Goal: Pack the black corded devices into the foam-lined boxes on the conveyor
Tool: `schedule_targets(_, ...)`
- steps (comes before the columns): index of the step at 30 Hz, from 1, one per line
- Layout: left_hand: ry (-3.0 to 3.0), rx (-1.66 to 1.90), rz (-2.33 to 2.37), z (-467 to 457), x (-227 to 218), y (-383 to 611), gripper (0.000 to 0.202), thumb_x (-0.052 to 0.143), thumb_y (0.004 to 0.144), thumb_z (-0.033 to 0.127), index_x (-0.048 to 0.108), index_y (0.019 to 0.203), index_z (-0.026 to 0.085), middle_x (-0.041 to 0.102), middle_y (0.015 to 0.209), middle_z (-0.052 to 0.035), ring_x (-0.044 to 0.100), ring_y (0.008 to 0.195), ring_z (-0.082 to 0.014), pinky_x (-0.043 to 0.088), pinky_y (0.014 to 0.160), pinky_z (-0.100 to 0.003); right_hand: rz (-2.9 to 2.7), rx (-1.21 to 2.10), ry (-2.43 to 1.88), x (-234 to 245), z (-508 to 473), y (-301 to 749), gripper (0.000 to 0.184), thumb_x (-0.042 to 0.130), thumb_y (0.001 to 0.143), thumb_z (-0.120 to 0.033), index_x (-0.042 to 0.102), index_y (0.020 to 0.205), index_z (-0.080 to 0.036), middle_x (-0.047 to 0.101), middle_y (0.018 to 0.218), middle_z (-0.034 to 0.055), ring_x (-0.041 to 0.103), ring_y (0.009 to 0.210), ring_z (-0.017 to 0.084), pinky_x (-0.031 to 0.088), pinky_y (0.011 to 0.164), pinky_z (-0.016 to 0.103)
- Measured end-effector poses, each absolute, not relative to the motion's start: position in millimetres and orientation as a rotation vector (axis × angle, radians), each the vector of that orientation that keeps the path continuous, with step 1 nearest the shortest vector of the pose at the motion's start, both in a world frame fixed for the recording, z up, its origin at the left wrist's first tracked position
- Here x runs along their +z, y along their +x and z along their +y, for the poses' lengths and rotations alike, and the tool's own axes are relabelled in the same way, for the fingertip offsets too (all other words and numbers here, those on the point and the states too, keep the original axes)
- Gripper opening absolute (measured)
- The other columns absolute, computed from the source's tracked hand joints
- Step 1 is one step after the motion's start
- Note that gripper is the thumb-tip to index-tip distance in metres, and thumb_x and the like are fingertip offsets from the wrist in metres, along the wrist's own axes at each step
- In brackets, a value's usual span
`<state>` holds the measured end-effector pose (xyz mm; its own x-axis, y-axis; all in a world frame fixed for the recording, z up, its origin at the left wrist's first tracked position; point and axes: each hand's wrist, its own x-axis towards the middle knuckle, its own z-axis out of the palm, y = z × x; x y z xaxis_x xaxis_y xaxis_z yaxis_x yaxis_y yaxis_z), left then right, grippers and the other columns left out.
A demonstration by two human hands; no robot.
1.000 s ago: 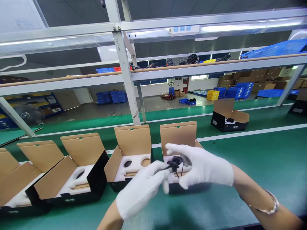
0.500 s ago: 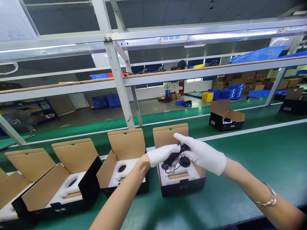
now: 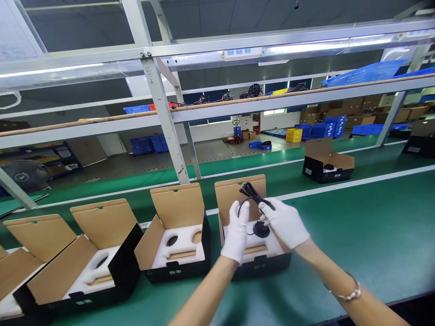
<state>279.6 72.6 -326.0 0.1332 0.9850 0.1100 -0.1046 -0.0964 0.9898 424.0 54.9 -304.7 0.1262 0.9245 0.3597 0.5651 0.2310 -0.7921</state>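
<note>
Both my hands wear white gloves and work over an open black box (image 3: 261, 266) with a brown lid and a white foam insert. My left hand (image 3: 236, 231) presses down into the insert's left side, fingers closed. My right hand (image 3: 283, 222) grips a bundled black cable (image 3: 253, 194) that sticks up in front of the lid. A round black part (image 3: 261, 229) on the cable's end sits in the foam's right recess, just below my right fingers.
Three more open boxes (image 3: 176, 246) with empty foam inserts line the green belt to the left. Another open box (image 3: 326, 164) stands on the far belt at right. A metal frame post (image 3: 166, 122) and shelf rail cross above the belt.
My hands have lowered the black part into the foam recess. The cable bundle now stands up above the box, and my left hand has moved down onto the insert.
</note>
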Motion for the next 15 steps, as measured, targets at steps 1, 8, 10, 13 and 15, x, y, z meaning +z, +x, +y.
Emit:
schedule_targets(1,1.270,1.241,1.033,69,-331,289,0.068,0.045,0.094,0.060,0.023,0.145,0.022,0.042,0.151,-0.0142,0.043,0.138,-0.0212,0.036,0.116,-0.035,-1.574,0.487,-1.440,-313,55,416,0.033,0.041,0.098,-0.044,0.064,0.101,-0.021,0.072,0.073,0.0008,0.068,0.063,0.017,0.053,0.062,0.026)
schedule_targets(8,1.703,0.835,1.181,107,-326,285,0.033,0.050,0.097,0.040,0.054,0.116,0.014,0.066,0.097,-0.0065,0.066,0.084,-0.0178,0.057,0.078,-0.036,-2.253,0.001,-1.607,-346,60,403,0.033,0.049,0.094,-0.027,0.063,0.124,-0.025,0.071,0.119,0.0088,0.071,0.091,0.023,0.051,0.073,0.030)
schedule_targets(10,1.956,0.587,1.180,127,-322,269,0.028,0.061,0.092,0.041,0.062,0.099,0.014,0.064,0.087,-0.0025,0.063,0.077,-0.0165,0.056,0.076,-0.036,-2.306,-0.007,-1.687,-340,65,415,0.025,0.052,0.094,-0.033,0.068,0.113,-0.028,0.074,0.109,0.0047,0.070,0.087,0.022,0.049,0.068,0.029)
schedule_targets(13,2.255,0.264,1.192,154,-321,255,0.028,0.064,0.091,0.041,0.063,0.099,0.015,0.065,0.094,-0.0037,0.063,0.084,-0.0178,0.055,0.083,-0.039,-2.122,-0.015,-1.766,-332,79,427,0.027,0.045,0.098,-0.040,0.067,0.108,-0.028,0.074,0.103,0.0022,0.069,0.090,0.021,0.048,0.070,0.029)
schedule_targets(15,2.380,0.123,1.234,167,-323,255,0.030,0.062,0.092,0.042,0.063,0.106,0.016,0.065,0.103,-0.0059,0.063,0.091,-0.0193,0.055,0.086,-0.041,-2.164,-0.030,-1.681,-333,93,424,0.027,0.049,0.097,-0.036,0.062,0.118,-0.027,0.071,0.115,0.0029,0.067,0.101,0.021,0.049,0.078,0.030)
